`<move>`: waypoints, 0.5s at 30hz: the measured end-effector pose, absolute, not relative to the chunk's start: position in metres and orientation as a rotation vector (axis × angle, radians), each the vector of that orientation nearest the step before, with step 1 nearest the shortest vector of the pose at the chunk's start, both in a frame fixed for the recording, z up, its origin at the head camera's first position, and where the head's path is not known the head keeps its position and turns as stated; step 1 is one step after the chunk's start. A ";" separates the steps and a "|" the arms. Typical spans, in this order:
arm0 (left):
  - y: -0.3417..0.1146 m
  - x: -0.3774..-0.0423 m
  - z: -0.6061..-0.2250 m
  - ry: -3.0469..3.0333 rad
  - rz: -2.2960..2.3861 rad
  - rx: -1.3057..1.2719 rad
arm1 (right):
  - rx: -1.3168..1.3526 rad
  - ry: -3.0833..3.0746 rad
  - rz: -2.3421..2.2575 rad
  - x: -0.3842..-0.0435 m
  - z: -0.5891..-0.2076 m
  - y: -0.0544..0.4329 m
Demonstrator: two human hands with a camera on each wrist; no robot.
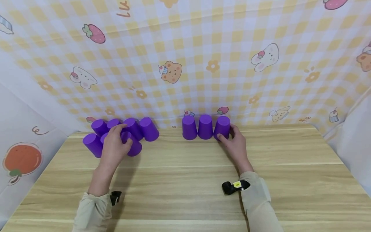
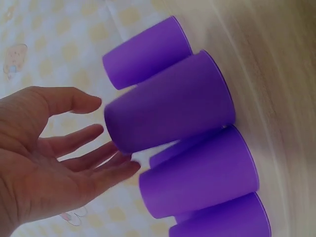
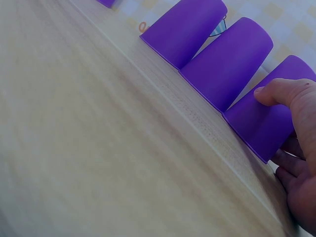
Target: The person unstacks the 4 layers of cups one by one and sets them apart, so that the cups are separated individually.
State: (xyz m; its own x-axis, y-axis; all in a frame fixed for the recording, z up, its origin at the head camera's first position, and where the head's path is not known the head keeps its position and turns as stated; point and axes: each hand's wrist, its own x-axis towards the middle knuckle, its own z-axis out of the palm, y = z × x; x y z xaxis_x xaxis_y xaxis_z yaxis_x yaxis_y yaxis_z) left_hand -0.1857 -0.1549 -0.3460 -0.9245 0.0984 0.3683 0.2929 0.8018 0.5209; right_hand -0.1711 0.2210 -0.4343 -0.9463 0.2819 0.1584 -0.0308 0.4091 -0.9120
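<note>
Purple cups stand upside down on the table in two groups. At the right, three cups form a row: a left one (image 1: 189,128), a middle one (image 1: 205,127) and an end one (image 1: 222,125). My right hand (image 1: 238,145) holds the end cup, thumb on its near side and other fingers around its far right side. Over the left cluster hovers my left hand (image 1: 113,141), partly covering several cups. In the left wrist view its fingers are spread and loosely bent beside the narrow end of a purple cup (image 2: 170,106), gripping nothing.
The wood-grain table (image 1: 179,187) stretches between and in front of both groups. Behind it hangs a yellow checked cloth (image 1: 197,83) with cartoon prints, close to the back cups. Another purple cup (image 1: 149,129) stands at the cluster's right end.
</note>
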 end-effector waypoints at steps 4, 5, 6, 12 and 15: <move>-0.148 -0.183 -0.344 -2.561 -0.874 -0.291 | -0.214 -2.383 1.542 -0.171 -0.434 0.221; -0.145 -0.183 -0.343 -2.536 -0.881 -0.294 | -0.214 -2.384 1.540 -0.171 -0.434 0.221; -0.143 -0.182 -0.342 -2.514 -0.892 -0.298 | -0.215 -2.385 1.538 -0.171 -0.435 0.221; -0.122 -0.178 -0.338 -2.412 -0.973 -0.411 | -0.217 -2.384 1.541 -0.171 -0.435 0.221; -0.110 -0.176 -0.337 -2.405 -1.020 -0.454 | -0.215 -2.382 1.544 -0.171 -0.435 0.221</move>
